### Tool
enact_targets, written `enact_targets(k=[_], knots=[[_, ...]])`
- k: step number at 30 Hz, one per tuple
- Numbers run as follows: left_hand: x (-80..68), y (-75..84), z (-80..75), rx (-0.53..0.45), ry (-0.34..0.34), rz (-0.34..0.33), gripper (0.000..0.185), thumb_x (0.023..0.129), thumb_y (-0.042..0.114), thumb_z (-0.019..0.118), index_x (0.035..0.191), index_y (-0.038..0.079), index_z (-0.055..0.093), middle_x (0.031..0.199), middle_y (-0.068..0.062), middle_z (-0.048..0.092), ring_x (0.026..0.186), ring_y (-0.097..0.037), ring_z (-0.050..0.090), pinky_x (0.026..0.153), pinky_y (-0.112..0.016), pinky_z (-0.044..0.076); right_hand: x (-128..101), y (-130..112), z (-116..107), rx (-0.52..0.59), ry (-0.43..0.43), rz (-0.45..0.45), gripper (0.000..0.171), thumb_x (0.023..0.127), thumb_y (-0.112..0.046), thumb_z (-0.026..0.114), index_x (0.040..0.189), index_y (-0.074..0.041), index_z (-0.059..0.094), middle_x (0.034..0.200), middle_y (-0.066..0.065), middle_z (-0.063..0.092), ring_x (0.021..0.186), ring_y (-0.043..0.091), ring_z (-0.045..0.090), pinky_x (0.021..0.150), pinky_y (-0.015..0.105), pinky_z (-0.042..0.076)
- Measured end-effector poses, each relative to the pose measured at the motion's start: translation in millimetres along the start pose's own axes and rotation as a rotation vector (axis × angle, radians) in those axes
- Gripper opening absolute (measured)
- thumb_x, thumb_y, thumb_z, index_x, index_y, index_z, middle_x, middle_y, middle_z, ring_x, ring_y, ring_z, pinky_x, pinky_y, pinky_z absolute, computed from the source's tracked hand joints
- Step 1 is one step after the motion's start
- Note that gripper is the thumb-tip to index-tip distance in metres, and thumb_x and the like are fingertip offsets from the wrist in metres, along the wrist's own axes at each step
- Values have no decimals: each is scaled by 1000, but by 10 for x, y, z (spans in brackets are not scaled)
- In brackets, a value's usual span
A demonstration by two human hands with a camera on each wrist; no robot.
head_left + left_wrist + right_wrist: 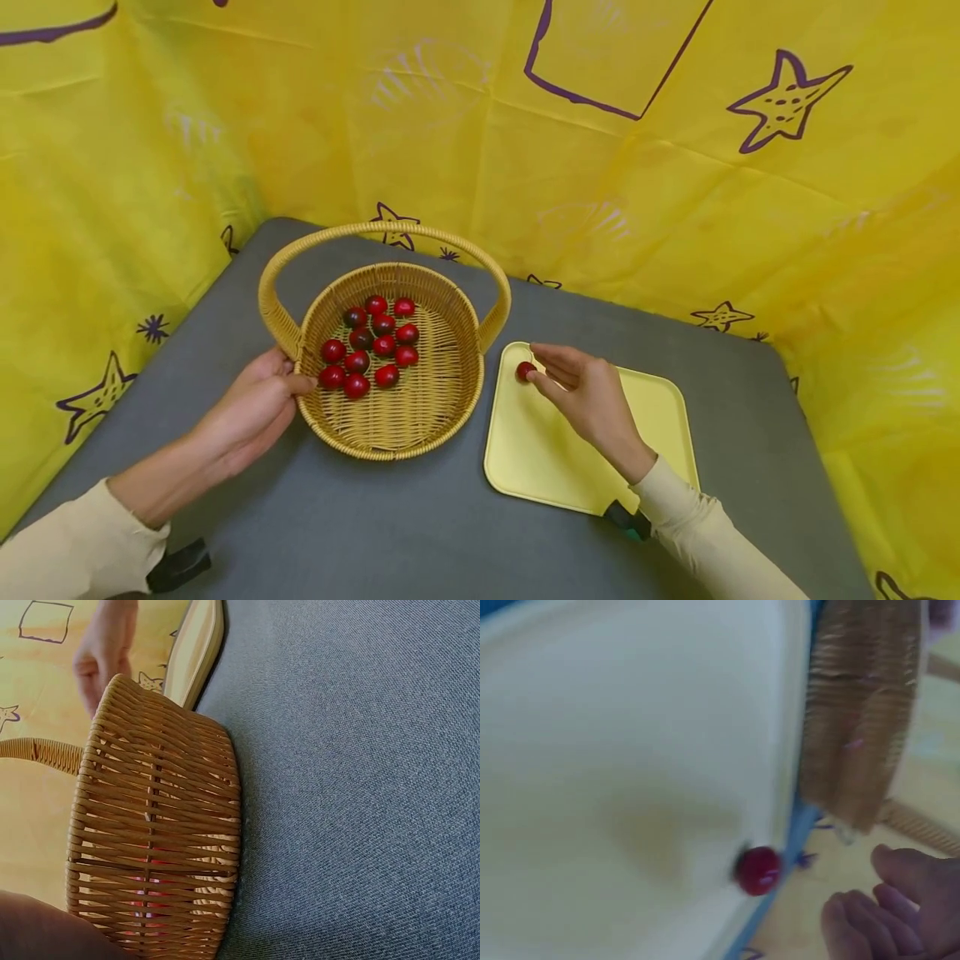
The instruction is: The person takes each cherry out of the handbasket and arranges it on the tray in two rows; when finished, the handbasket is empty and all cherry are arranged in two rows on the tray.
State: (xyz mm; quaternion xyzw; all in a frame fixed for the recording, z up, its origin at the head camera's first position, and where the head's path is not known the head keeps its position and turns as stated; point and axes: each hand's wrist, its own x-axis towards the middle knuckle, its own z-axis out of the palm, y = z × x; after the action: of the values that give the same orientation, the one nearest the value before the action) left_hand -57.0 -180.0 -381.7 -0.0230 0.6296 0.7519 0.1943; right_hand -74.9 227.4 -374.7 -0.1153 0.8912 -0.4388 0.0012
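My left hand (258,400) grips the left rim of a round wicker basket (465,392), thumb over the edge, by the base of its tall handle. Several dark red cherries (387,377) lie in the basket's left half. To the right, a pale yellow tray (555,467) bears one red cherry (758,871) near its far left corner. My right hand (588,396) hovers over that corner, thumb and fingers parted. The right wrist view shows a gap between this hand (900,907) and the cherry. In the left wrist view the basket's woven side (157,802) hides most of the fruit.
Basket and tray stand side by side on a grey cloth-covered table (330,517). A yellow curtain (420,125) with purple-outlined stars hangs behind and along the sides. Dark straps (178,567) show at both wrists.
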Motion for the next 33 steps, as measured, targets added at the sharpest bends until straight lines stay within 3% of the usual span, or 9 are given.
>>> enact_targets(k=[5,9,18,27,33], knots=[[6,11,14,-4,0,10,80,102,-9,38,166,-2,-10,175,-18,-5,159,-28,-7,130,-50,1,-104,-289,32,162,6,-103,39,93,-17,83,131,-17,75,130,1,75,116,20,73,92,29,60],[5,27,25,0,1,6,80,102,-9,38,166,-2,-10,175,-18,-4,159,-28,-6,130,-51,0,-143,-499,156,257,-50,-193,39,95,-13,80,133,-15,75,132,0,74,119,18,72,93,33,60],[-7,31,23,4,11,-14,80,102,-8,39,166,-2,-8,175,-17,-2,159,-29,-4,130,-53,1,162,-756,607,245,-258,-249,45,96,-22,80,140,-18,70,138,-4,71,119,8,69,98,35,59],[8,32,27,-6,14,-8,82,101,-9,40,166,-2,-9,176,-16,-2,160,-29,-3,130,-53,1,573,-832,931,164,-414,-267,45,97,-17,78,140,-8,69,139,10,70,125,25,68,103,36,57],[-11,55,30,-3,15,0,80,100,-10,39,166,-4,-6,175,-19,1,160,-30,-1,130,-52,2,696,-812,1035,113,-480,-233,45,98,-17,77,141,-6,68,139,11,69,127,23,67,103,29,56]])
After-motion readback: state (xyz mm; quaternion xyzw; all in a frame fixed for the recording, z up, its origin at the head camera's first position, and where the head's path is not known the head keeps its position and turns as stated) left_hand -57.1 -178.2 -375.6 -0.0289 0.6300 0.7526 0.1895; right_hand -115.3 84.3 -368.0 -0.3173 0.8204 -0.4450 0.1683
